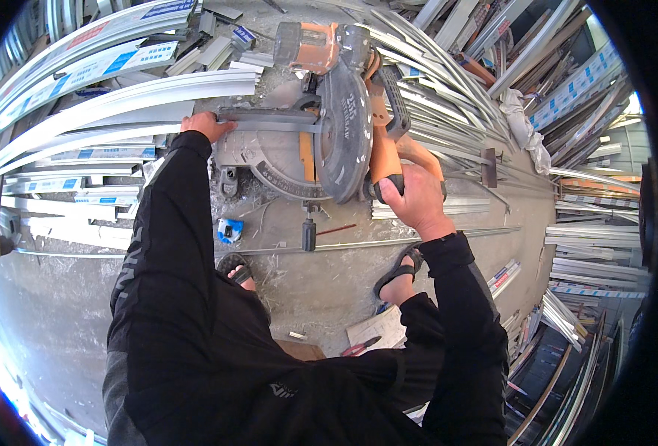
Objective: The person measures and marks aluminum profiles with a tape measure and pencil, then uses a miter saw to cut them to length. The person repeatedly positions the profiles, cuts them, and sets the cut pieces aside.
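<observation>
An orange and black miter saw (344, 128) stands on the floor before me, its blade guard low over the turntable. My right hand (419, 202) is closed around the saw's orange handle (386, 159). At the left end of the saw's fence, my left hand (206, 127) grips a pale metal profile (273, 127), which runs along the fence towards the blade guard. The blade itself is hidden by the guard. Below the turntable a clamp knob (308, 234) sticks out towards me. A blue and white tape measure (230, 230) lies on the floor to its left.
Long white profiles (139, 92) reach in from the left, with stacked lengths beneath. More profiles (440, 111) lie behind and right of the saw. A thin metal strip (351, 245) crosses the floor before my sandalled feet. Red-handled scissors (361, 347) rest on paper (387, 329).
</observation>
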Tool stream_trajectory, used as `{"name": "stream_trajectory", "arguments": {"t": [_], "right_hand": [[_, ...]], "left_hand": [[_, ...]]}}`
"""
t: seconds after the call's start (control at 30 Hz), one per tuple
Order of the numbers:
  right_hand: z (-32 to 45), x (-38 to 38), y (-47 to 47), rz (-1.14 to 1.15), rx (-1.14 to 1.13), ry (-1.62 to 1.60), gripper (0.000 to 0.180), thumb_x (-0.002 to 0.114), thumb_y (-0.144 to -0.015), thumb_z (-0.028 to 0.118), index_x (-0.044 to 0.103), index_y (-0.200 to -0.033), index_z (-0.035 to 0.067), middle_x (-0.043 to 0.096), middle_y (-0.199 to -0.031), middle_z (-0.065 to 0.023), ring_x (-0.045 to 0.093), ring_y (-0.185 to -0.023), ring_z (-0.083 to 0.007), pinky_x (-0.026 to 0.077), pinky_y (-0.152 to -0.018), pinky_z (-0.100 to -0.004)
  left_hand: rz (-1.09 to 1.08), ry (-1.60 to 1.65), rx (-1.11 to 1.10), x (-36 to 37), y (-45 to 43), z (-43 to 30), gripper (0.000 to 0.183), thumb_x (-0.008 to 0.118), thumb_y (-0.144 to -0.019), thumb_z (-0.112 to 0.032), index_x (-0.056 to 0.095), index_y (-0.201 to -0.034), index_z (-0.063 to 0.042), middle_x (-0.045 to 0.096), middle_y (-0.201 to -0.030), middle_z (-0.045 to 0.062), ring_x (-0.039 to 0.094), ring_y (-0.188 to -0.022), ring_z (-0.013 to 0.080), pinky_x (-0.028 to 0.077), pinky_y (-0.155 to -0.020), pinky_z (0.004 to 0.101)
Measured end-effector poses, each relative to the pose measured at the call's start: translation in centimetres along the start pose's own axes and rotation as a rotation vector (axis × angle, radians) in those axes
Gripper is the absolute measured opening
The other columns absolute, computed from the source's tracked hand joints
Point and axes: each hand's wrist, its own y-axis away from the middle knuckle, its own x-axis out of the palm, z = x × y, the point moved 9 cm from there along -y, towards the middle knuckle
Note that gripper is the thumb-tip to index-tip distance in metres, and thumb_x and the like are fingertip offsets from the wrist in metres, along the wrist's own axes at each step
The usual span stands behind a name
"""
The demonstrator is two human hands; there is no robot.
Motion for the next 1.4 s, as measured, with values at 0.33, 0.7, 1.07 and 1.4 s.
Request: {"name": "stream_trajectory", "arguments": {"t": [0.33, 0.7, 1.07, 1.4], "right_hand": [[-0.3, 1.5, 0.8, -0.065, -0.048, 0.011, 0.050, 0.065, -0.081, 0.051, 0.064, -0.072, 0.001, 0.066, -0.073, -0.0189, 0.066, -0.077, -0.0384, 0.052, -0.071, -0.0480], [-0.3, 2.3, 1.8, -0.088, -0.032, 0.043, 0.048, 0.065, -0.081, 0.050, 0.065, -0.076, 0.002, 0.066, -0.076, -0.0183, 0.065, -0.078, -0.0384, 0.052, -0.073, -0.0476], [-0.4, 0.1, 0.3, -0.086, -0.047, 0.079, 0.054, 0.065, -0.086, 0.055, 0.066, -0.082, 0.001, 0.066, -0.083, -0.0205, 0.065, -0.084, -0.0391, 0.052, -0.077, -0.0473], [-7.9, -15.7, -7.3, -0.790, -0.279, -0.078, 0.036, 0.052, -0.104, 0.029, 0.068, -0.124, 0.003, 0.070, -0.113, -0.0204, 0.065, -0.107, -0.0380, 0.051, -0.093, -0.0425]], "left_hand": [[0.000, -0.012, -0.033, 0.2, -0.3, 0.3, 0.076, 0.062, -0.081, -0.076, 0.077, -0.110, -0.008, 0.075, -0.109, 0.018, 0.070, -0.108, 0.0315, 0.043, -0.101, 0.0455], [-0.028, 0.033, 0.025, -0.1, 0.1, -0.3, 0.078, 0.060, -0.082, -0.075, 0.076, -0.109, -0.004, 0.075, -0.107, 0.021, 0.071, -0.105, 0.0345, 0.043, -0.103, 0.0476], [-0.081, -0.071, -0.005, -0.2, 0.1, 0.0, 0.074, 0.062, -0.081, -0.075, 0.078, -0.106, -0.008, 0.076, -0.105, 0.017, 0.070, -0.105, 0.0325, 0.043, -0.099, 0.0457], [-0.152, -0.139, 0.115, -1.7, 2.1, 3.1, 0.057, 0.069, -0.083, -0.059, 0.074, -0.110, -0.008, 0.073, -0.106, 0.018, 0.066, -0.108, 0.0367, 0.045, -0.099, 0.0517]]}}
